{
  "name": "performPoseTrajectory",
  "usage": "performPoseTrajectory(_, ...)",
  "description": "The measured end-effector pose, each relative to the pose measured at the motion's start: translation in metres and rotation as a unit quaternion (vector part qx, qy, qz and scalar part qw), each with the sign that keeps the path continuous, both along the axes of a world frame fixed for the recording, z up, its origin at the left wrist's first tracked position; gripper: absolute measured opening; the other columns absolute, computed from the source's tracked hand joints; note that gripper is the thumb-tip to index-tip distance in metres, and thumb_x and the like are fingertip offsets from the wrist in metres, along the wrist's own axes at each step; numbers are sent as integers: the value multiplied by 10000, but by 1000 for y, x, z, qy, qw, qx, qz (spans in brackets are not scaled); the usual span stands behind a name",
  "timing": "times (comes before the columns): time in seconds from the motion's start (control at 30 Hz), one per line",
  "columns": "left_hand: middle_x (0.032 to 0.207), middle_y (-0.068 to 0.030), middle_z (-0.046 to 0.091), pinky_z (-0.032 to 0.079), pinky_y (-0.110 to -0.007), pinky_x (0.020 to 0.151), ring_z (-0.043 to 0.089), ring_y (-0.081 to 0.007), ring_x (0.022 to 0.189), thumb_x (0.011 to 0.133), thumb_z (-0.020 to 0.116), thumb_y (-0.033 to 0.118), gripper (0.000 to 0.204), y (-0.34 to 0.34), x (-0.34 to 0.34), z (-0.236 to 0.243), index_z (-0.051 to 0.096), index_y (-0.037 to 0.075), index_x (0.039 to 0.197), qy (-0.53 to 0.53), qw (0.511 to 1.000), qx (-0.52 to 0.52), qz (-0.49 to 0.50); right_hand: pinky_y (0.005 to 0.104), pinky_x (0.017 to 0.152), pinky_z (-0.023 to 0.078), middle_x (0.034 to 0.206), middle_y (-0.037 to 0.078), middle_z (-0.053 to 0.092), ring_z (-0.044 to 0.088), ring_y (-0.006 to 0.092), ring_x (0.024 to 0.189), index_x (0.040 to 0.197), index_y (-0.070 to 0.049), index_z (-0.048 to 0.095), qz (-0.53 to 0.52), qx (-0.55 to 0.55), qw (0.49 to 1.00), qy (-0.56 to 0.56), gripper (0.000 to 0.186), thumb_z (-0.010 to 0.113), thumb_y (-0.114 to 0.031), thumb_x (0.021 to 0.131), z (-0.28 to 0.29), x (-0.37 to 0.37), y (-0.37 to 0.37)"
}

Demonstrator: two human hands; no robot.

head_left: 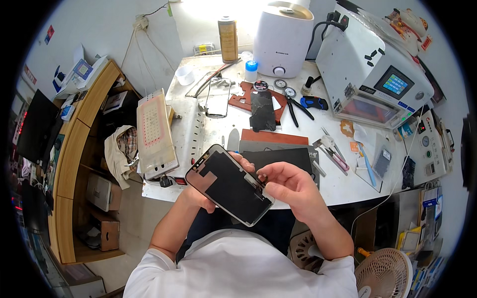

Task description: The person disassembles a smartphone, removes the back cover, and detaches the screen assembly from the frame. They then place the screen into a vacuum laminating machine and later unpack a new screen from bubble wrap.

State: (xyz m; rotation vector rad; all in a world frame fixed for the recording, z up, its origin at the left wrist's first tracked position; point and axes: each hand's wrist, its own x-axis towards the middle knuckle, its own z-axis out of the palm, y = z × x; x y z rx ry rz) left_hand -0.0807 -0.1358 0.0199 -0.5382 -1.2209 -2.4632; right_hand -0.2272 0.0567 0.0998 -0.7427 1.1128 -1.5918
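Observation:
My left hand [197, 198] grips a black phone screen [223, 180] from beneath and along its edge, above the table's front edge. The screen is tilted, with its dark inner side up and a frame around it. At its right-hand edge my right hand [294, 189] is closed, thumb and fingertips pinching a small dark flex cable [262, 180]. The fingers partly hide that cable's end. Just beyond the hands lie a black mat [280, 158] and a flat brown-red pad [268, 137].
Pliers [298, 108], tweezers [330, 140] and a blue-handled brush [366, 161] lie on the white table [218, 130]. A heating plate [155, 134] stands left, a screened machine [372, 74] at back right. A white humidifier [283, 39] and a spray can [228, 39] stand behind.

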Motion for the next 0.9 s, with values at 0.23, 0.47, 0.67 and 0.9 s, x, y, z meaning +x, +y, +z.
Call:
performPoseTrajectory(0.23, 1381, -93, 464, 397, -526, 1126, 440, -333, 1349, 523, 1008, 274, 1133, 11, -1, 24, 370, 161, 1452, -21, 995, -77, 55, 314, 682, 441, 926, 76, 600, 546, 210, 805, 1047, -58, 630, -263, -123, 746, 600, 359, 822, -92, 745, 1, 9, 0)
performPoseTrajectory(0.47, 1381, -179, 455, 426, -515, 1086, 451, -338, 1337, 643, 956, 228, 1072, 18, 4, 13, 287, 104, 1471, 56, 920, -243, 302, 299, 769, 461, 980, 41, 586, 534, 170, 832, 1199, -42, 565, -301, -94, 924, 218, 358, 720, -192, 912, -13, 10, 3)
performPoseTrajectory(0.67, 1335, -184, 469, 516, -443, 894, 573, -303, 1117, 673, 932, 322, 995, 31, 0, -10, 320, 85, 1421, 157, 608, -445, 638, 385, 1013, 468, 1305, 122, 593, 595, 211, 1180, 1407, 0, 449, 55, -7, 954, -293, 500, 505, -335, 1041, -31, 30, -1)
performPoseTrajectory(0.9, 1332, -179, 384, 562, -415, 864, 604, -283, 1071, 668, 939, 230, 940, 58, -3, -56, 334, 101, 1375, 86, 705, -342, 616, 332, 948, 463, 1233, 73, 627, 611, 157, 1070, 1368, -13, 485, 41, -61, 949, -305, 431, 478, -304, 1050, -40, 40, -7)
